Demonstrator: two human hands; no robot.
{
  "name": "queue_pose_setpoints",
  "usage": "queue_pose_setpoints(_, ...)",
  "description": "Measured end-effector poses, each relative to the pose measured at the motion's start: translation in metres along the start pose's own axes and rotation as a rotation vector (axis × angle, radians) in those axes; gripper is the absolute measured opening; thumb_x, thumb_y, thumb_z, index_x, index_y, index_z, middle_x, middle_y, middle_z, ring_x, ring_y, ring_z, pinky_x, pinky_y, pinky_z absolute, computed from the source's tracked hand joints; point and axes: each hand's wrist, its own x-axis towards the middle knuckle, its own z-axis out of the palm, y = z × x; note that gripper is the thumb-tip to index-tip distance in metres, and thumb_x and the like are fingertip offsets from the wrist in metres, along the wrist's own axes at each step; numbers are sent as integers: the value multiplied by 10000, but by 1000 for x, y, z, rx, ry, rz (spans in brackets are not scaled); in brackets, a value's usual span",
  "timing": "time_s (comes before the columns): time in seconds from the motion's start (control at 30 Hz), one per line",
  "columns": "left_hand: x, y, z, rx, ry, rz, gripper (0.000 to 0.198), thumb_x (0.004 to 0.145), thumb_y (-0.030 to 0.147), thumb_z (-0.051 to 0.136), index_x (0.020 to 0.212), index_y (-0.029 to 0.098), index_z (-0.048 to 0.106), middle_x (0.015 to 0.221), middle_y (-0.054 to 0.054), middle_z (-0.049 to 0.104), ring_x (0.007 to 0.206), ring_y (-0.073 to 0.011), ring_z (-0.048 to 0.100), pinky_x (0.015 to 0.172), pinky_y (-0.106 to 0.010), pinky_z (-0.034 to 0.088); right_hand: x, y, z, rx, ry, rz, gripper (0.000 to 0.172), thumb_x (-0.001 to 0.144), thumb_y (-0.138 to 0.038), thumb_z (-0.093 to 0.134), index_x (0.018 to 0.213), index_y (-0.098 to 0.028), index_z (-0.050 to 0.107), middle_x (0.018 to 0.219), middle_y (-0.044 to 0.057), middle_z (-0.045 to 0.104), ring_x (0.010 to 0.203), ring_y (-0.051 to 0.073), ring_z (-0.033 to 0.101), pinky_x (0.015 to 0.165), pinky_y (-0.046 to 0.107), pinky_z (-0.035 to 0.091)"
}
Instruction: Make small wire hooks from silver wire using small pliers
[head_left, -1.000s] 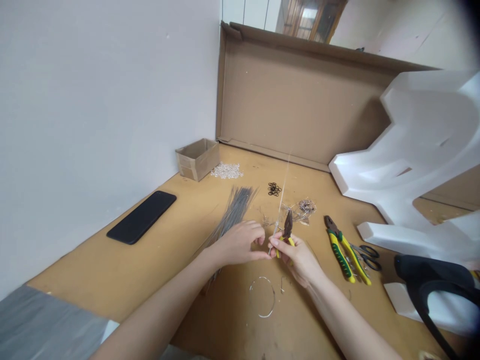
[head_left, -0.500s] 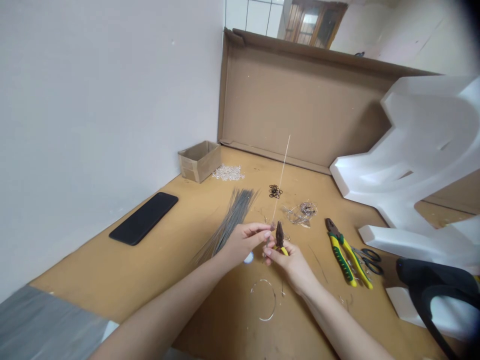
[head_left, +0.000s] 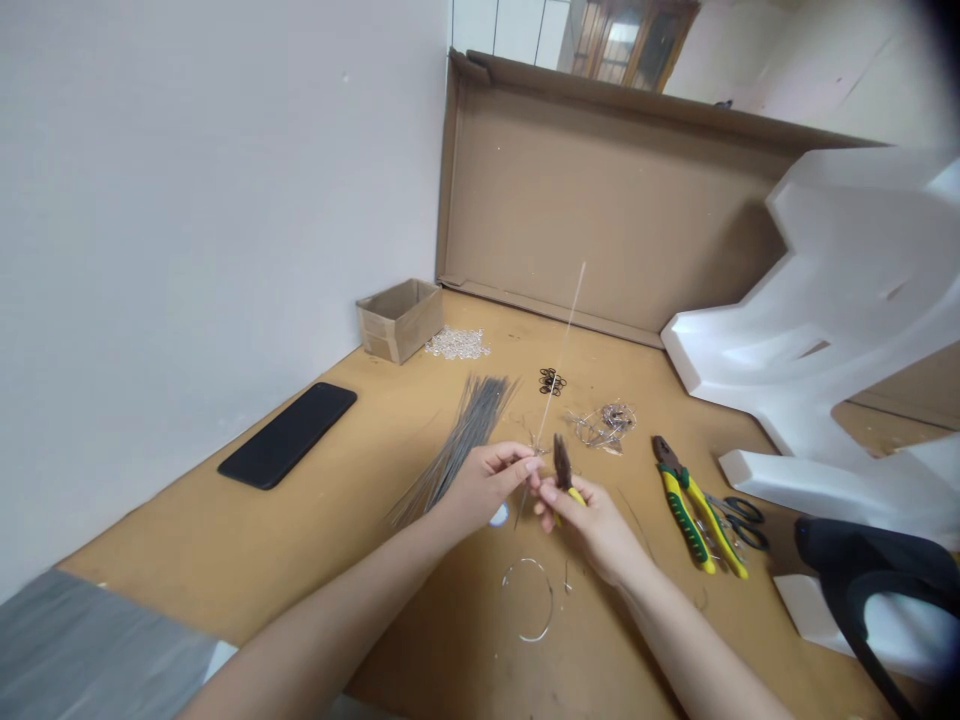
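Between thumb and fingertips, my left hand pinches a thin straight wire, which rises up and to the right, with a short end showing below the fingers. My right hand is closed around small yellow-handled pliers, jaws pointing up. The fingertips of both hands come close together at the wire; whether the right fingers also touch it I cannot tell. Behind my left hand lies a bundle of grey wires. A bent wire ring rests on the table below the hands.
Black rings and tangled wire lie beyond the hands. To the right are yellow-green pliers, scissors and white foam. Left are a black phone, a cardboard box and small clear pieces.
My right hand and the pliers have shifted slightly, and the right fingers have moved on the pliers. The wire stays in my left hand, its lower end now showing more.
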Motion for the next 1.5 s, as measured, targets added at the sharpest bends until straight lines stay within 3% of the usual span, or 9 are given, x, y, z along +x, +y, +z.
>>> queue_pose_setpoints(0.2,0,5,-4,-9,-76,-25,218,776,341,545,755,139,623,625,2,577,564,-84,474,568,-210,373,-1,-19,-28,-184,13,-58,262,783,-401,553,848,-153,607,754,38,610,662,147,562,663,291,430)
queue_pose_setpoints(0.37,-2,5,-5,20,-131,-46,225,778,344,534,735,136,610,588,14,538,536,-78,447,526,-202,345,-3,-23,-29,-527,-16,-111,218,813,-354,508,865,-172,616,810,28,631,792,174,561,755,298,412)
queue_pose_setpoints(0.47,-3,4,-4,46,-150,-71,213,775,335,526,746,135,593,564,25,520,471,-63,405,463,-191,312,-5,-24,-27,-617,-29,-122,211,819,-348,496,856,-179,617,848,26,638,819,179,554,758,292,409)
queue_pose_setpoints(0.6,-4,5,-2,108,-138,-102,182,772,298,506,716,135,565,497,43,492,420,-53,372,438,-184,294,-5,-23,-27,-501,-125,-94,233,832,-357,481,878,-170,612,782,25,619,769,164,563,752,304,424)
queue_pose_setpoints(0.73,-4,7,1,125,-139,-95,194,770,301,505,680,134,543,462,47,486,402,-50,375,443,-183,309,-5,-22,-28,-258,-264,35,277,831,-384,481,914,-155,613,798,54,626,735,159,586,703,314,452)
queue_pose_setpoints(0.83,-5,8,1,103,-166,-93,193,770,304,510,680,135,536,456,49,487,405,-49,385,452,-179,319,-5,-21,-26,-203,-287,75,287,826,-391,493,934,-156,618,800,56,626,733,154,587,702,314,454)
queue_pose_setpoints(1.17,-6,2,6,199,-176,-87,176,777,267,489,663,138,527,437,58,445,386,-45,333,413,-172,255,-6,-21,-23,-278,-280,4,265,843,-365,471,895,-150,617,831,64,636,744,150,585,704,303,455)
queue_pose_setpoints(1.4,-6,2,6,186,-185,-55,160,779,239,464,661,142,509,478,54,455,414,-46,350,411,-163,260,-6,-22,-17,-365,-224,21,224,832,-350,455,771,-158,553,666,14,579,585,123,538,594,263,438)
queue_pose_setpoints(1.5,-6,0,6,215,-161,-54,146,765,224,467,651,142,507,478,59,438,411,-43,333,409,-162,247,-8,-23,-16,-518,-166,-28,213,837,-324,423,731,-174,529,629,-10,541,580,121,508,566,242,403)
